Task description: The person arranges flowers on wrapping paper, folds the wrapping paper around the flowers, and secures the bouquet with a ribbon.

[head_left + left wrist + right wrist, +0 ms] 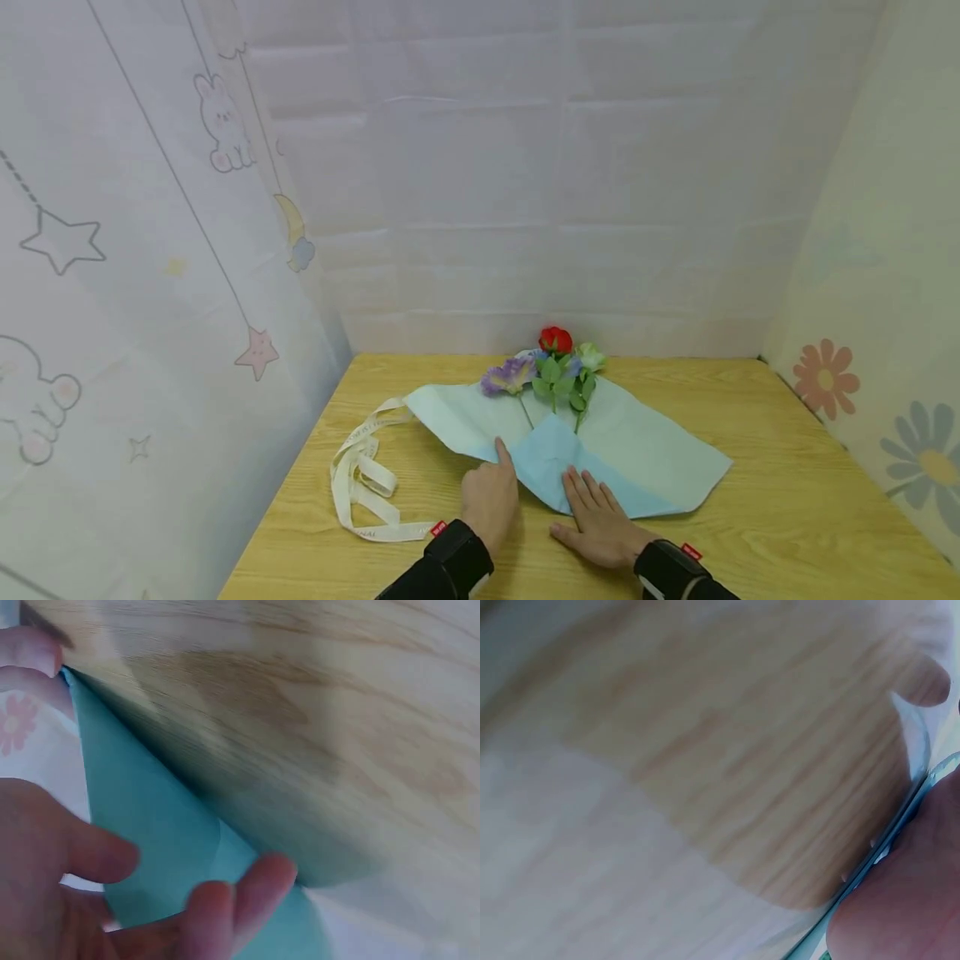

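A sheet of wrapping paper [652, 433], pale green with a light blue folded-up front, lies on the table. On it rest a red rose [556, 340], a purple flower [506, 377] and a pale green flower [590, 357], their stems running under the blue fold [553, 446]. My left hand [491, 500] touches the paper's front left edge with its index finger extended. Flat on the fold lies my right hand [602, 523], fingers straight and thumb spread. The left wrist view shows the left fingers [264, 889] against the blue paper [161, 825].
A cream ribbon [343, 483] with printed letters lies in loose loops left of the paper. The wooden table [787, 500] meets a white covered wall [480, 183] at the back. Patterned sheets hang on the left and right sides.
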The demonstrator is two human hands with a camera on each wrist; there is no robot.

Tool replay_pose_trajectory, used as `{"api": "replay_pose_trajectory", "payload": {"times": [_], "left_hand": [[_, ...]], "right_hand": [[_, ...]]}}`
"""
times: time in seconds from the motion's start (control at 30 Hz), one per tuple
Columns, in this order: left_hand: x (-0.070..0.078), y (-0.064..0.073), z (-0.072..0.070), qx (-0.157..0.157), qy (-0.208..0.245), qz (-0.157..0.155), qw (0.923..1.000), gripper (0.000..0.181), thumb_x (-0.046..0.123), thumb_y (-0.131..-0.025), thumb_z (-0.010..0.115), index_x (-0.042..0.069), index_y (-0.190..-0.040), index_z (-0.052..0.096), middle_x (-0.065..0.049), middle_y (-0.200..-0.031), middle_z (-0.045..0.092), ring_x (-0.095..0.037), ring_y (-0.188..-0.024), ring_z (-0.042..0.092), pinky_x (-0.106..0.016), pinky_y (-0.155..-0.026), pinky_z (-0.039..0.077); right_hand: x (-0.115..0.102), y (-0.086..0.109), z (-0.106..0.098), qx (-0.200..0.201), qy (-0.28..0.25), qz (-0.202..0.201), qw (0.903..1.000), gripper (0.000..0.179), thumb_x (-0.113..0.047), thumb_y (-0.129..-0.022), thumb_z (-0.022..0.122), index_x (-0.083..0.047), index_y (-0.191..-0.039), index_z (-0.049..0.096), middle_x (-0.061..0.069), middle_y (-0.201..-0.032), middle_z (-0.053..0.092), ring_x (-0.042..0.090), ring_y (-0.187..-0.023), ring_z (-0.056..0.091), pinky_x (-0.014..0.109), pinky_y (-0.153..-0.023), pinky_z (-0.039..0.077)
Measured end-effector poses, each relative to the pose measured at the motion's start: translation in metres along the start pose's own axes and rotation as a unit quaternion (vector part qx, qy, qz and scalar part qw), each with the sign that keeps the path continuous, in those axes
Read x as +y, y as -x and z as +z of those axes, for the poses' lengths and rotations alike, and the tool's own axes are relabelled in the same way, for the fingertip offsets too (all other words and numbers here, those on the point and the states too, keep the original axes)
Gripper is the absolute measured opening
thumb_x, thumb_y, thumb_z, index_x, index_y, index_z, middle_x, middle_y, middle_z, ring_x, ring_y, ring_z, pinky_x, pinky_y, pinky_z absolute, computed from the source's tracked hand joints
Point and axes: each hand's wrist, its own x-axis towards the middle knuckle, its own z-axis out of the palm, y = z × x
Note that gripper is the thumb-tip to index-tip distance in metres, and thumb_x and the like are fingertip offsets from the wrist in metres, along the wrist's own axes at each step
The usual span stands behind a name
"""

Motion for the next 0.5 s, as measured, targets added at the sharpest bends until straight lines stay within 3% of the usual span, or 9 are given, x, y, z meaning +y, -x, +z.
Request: {"api": "replay_pose_trajectory", "payload": {"times": [0.07,0.13,0.23,0.3,0.4,0.5], "left_hand": [[0.005,-0.005,-0.001,-0.005,0.035,0.019,0.9992,0.059,0.035,-0.098,0.062,0.000,-0.144,0.054,-0.008,-0.081,0.069,-0.013,-0.058,0.059,-0.027,-0.047,0.046],[0.011,-0.010,-0.001,-0.016,0.075,0.036,0.9964,0.061,0.036,-0.098,0.058,-0.002,-0.147,0.051,-0.014,-0.110,0.070,-0.022,-0.083,0.069,-0.032,-0.058,0.055],[0.020,-0.016,-0.001,-0.026,0.140,0.054,0.9883,0.063,0.035,-0.100,0.053,-0.003,-0.150,0.045,-0.018,-0.132,0.062,-0.028,-0.107,0.065,-0.035,-0.071,0.058],[0.028,-0.019,0.000,-0.014,0.159,0.067,0.9848,0.063,0.035,-0.102,0.052,-0.003,-0.151,0.043,-0.019,-0.139,0.057,-0.028,-0.115,0.062,-0.035,-0.077,0.058],[0.040,-0.023,0.002,-0.005,0.153,0.095,0.9837,0.060,0.036,-0.104,0.052,0.001,-0.151,0.045,-0.018,-0.148,0.049,-0.027,-0.127,0.056,-0.034,-0.086,0.057],[0.049,-0.024,0.001,-0.028,0.135,0.138,0.9808,0.060,0.037,-0.102,0.058,0.007,-0.152,0.045,-0.013,-0.154,0.044,-0.026,-0.134,0.050,-0.036,-0.092,0.055]], "right_hand": [[0.000,0.001,-0.001,-0.001,-0.001,0.002,1.0000,0.101,-0.074,-0.097,0.040,-0.001,-0.162,0.016,0.017,-0.169,0.007,0.041,-0.155,0.003,0.062,-0.119,0.002],[0.001,0.001,-0.002,-0.002,-0.002,0.002,1.0000,0.102,-0.075,-0.097,0.039,0.000,-0.161,0.016,0.018,-0.169,0.007,0.042,-0.154,0.003,0.063,-0.119,0.002],[-0.002,0.004,-0.004,-0.008,-0.012,0.001,0.9999,0.102,-0.075,-0.097,0.039,0.001,-0.161,0.017,0.019,-0.168,0.007,0.043,-0.154,0.002,0.064,-0.119,0.000],[-0.005,0.005,-0.006,-0.014,-0.020,-0.002,0.9997,0.099,-0.073,-0.098,0.039,0.000,-0.162,0.016,0.020,-0.168,0.005,0.045,-0.154,0.000,0.063,-0.119,-0.003],[-0.012,0.009,-0.011,-0.018,-0.042,-0.011,0.9989,0.094,-0.067,-0.101,0.041,0.000,-0.162,0.015,0.023,-0.168,0.006,0.048,-0.152,-0.001,0.063,-0.118,-0.005],[-0.014,0.010,-0.014,-0.019,-0.041,-0.021,0.9987,0.090,-0.062,-0.104,0.040,0.003,-0.161,0.016,0.026,-0.167,0.008,0.050,-0.151,0.000,0.065,-0.118,-0.002]]}}
